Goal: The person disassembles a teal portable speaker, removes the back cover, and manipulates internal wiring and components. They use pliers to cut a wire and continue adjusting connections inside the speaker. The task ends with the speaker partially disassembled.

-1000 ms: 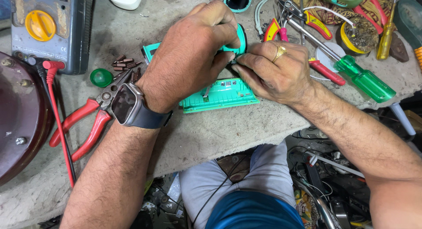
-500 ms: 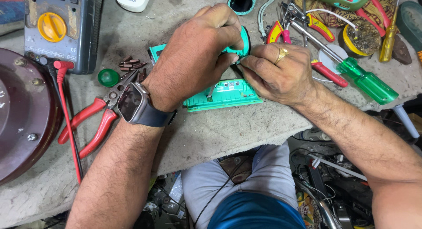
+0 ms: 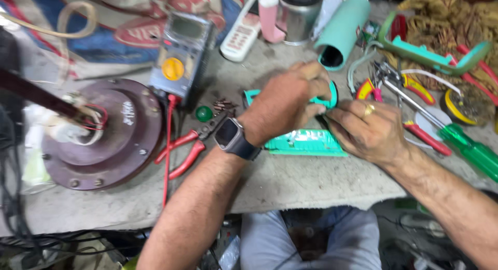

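The left hand (image 3: 285,107) curls its fingers (image 3: 316,86) tightly around a round teal part (image 3: 331,96) at the end of a flat teal housing (image 3: 306,143), which lies on the grey worktop (image 3: 290,179). The right hand (image 3: 368,130) pinches narrowly at the same part from the other side. Red-handled pliers (image 3: 181,151) lie just left of the wrist, a multimeter (image 3: 181,55) and a dark red motor cover (image 3: 114,130) beyond, and a green screwdriver (image 3: 467,145) to the right. Compared with a second ago, the view has swung left and back, bringing the motor cover fully into view; both hands keep their grip.
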A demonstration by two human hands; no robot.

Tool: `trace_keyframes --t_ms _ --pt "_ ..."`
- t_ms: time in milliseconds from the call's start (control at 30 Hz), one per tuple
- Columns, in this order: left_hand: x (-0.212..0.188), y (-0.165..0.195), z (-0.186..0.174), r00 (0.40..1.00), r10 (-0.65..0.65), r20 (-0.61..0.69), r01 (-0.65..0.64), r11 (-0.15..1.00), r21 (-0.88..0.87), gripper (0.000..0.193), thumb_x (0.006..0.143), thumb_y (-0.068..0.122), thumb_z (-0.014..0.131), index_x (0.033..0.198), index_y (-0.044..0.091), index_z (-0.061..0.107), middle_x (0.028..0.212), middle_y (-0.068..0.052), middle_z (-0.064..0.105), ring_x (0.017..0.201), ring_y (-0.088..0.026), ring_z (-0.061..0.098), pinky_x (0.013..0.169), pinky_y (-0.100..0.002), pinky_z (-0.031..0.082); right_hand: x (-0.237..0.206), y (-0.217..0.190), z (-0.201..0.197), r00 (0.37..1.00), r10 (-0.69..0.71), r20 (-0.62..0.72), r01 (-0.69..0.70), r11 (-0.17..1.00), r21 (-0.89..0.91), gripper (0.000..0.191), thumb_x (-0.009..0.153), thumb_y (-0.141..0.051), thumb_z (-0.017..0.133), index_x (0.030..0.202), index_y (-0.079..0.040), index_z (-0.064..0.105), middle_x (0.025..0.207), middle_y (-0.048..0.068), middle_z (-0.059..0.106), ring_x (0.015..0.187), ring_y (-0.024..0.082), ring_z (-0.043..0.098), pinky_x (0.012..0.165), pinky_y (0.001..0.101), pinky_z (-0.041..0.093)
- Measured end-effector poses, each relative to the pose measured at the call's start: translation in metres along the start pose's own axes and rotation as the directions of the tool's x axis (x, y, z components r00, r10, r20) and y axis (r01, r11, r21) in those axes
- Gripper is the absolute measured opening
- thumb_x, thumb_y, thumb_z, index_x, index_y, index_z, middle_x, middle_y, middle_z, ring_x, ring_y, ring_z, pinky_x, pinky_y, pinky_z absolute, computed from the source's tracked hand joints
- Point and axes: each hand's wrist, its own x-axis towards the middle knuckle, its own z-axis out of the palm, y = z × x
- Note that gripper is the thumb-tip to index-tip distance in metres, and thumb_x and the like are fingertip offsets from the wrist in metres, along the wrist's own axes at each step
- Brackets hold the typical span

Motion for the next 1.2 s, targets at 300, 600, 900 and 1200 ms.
trace_keyframes --t_ms 300,600,900,1200 --pt "-0.003 0.035 -0.024 0.999 -0.025 0.039 0.026 1.0 -0.007 0.023 0.079 0.012 0.075 0.102 0.007 0.073 0.112 -0.009 0.066 0.111 -0.032 0.064 0.094 -0.042 0.053 0.009 -0.023 -0.021 0.999 0.02 -0.028 -0.019 1.0 0.022 0.024 0.076 -0.008 0.084 0.095 -0.005 0.07 0.09 0.005 0.069 0.069 0.022 0.069 0.057 0.0355 0.054" --pt "-0.007 0.038 -0.026 0.999 -0.025 0.048 0.025 1.0 0.008 0.025 0.077 0.01 0.078 0.101 0.007 0.074 0.111 -0.009 0.065 0.11 -0.031 0.064 0.093 -0.042 0.053 0.008 -0.026 -0.017 0.999 0.029 -0.025 -0.029 1.0 0.009 0.023 0.077 -0.009 0.085 0.091 -0.006 0.068 0.084 0.004 0.066 0.066 0.021 0.066 0.055 0.0367 0.052" --pt "-0.01 0.024 -0.018 0.999 -0.033 0.04 0.033 0.999 0.024 0.023 0.075 0.012 0.081 0.097 0.009 0.074 0.109 -0.007 0.065 0.108 -0.03 0.064 0.09 -0.042 0.054 0.006 -0.024 -0.007 1.0 0.018 0.014 -0.018 0.999 -0.037 0.022 0.079 -0.011 0.085 0.095 -0.008 0.072 0.089 0.003 0.068 0.069 0.021 0.066 0.057 0.0369 0.052" --pt "-0.009 0.026 -0.019 0.998 -0.044 0.037 0.042 0.998 0.046 0.023 0.075 0.013 0.082 0.096 0.01 0.074 0.11 -0.005 0.064 0.108 -0.029 0.064 0.089 -0.041 0.055 0.008 -0.024 -0.007 0.999 0.028 0.026 -0.027 0.999 -0.033 0.021 0.078 -0.011 0.086 0.094 -0.008 0.071 0.088 0.003 0.069 0.068 0.02 0.066 0.056 0.0366 0.051"
